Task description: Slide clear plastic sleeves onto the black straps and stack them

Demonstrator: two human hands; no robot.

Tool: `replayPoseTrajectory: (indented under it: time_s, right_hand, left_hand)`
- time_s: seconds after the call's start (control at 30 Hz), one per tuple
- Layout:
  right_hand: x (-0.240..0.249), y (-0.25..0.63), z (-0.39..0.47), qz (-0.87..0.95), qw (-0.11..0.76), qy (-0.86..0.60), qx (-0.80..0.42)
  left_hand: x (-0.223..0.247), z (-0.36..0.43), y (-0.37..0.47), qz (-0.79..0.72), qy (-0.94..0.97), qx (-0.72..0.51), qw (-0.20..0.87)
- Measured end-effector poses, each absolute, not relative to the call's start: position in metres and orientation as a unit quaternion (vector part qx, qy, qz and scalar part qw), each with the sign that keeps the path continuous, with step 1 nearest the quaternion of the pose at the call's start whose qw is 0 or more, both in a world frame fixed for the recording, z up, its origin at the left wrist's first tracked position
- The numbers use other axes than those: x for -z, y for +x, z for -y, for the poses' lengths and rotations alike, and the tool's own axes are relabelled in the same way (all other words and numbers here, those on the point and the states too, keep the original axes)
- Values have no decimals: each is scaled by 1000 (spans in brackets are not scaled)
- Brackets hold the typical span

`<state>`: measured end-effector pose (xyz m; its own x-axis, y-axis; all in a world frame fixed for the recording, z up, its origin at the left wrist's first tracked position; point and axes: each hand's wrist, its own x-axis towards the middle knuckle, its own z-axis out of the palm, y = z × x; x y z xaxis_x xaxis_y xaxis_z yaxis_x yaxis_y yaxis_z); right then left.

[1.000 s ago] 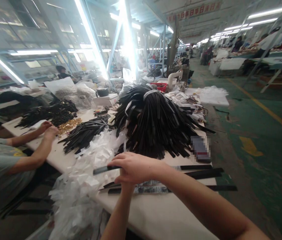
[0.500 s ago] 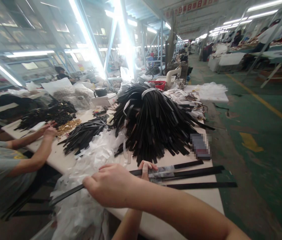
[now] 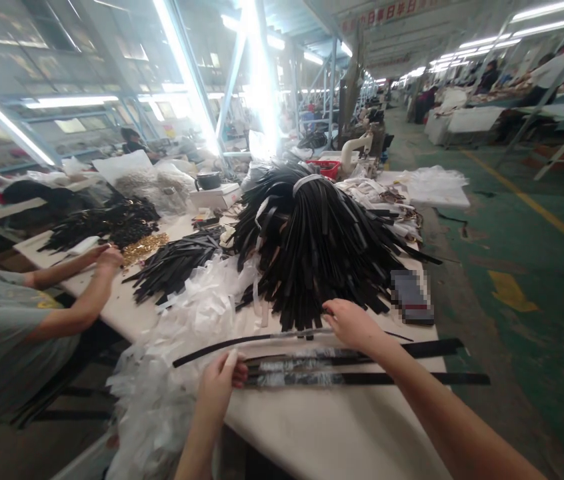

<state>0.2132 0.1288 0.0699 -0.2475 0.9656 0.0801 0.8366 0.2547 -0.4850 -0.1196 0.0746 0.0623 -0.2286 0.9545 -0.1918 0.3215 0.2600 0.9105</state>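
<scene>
The left hand (image 3: 221, 375) curls by the flat straps (image 3: 307, 379), this side of the tied bundle (image 3: 307, 247); the right hand (image 3: 355, 325) bends near the bundle's closest tips; I can't tell whether either grips; a thin strap (image 3: 207, 349) lies before the bundle; left of it, white strips (image 3: 182, 340).

This was a big factory workroom. Long tube lights (image 3: 545, 29) hung in rows, a yellow arrow (image 3: 511, 291) marked the green floor (image 3: 562, 307), black straps (image 3: 322, 247) lay heaped on a work table (image 3: 332, 427), and a person in a grey shirt (image 3: 9, 323) worked there.
</scene>
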Motion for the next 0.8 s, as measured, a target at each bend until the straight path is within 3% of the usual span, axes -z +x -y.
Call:
replayPoseTrajectory:
  time_s: [0.13,0.2,0.33,0.43,0.6,0.8]
  right_hand:
    - [-41,236,-150,671,226,-685,-173]
    - [-39,227,-162,645,245,-704,-165]
    - [-42,199,-187,622,268,-722,-141]
    - [-41,186,-201,595,251,-752,-133]
    - [-34,180,-210,575,247,-767,-143]
    - [-41,186,-201,571,290,-749,-170]
  left_hand:
    - [-56,-90,-85,-590,707,-347,178]
    - [-49,-99,-52,-525,774,-328,131]
    - [-23,-99,-5,-527,806,-246,114]
    - [-7,-88,3,-535,796,-256,122]
    - [-7,-87,-20,-557,746,-342,129]
    - [-19,-129,-77,-692,648,-311,60]
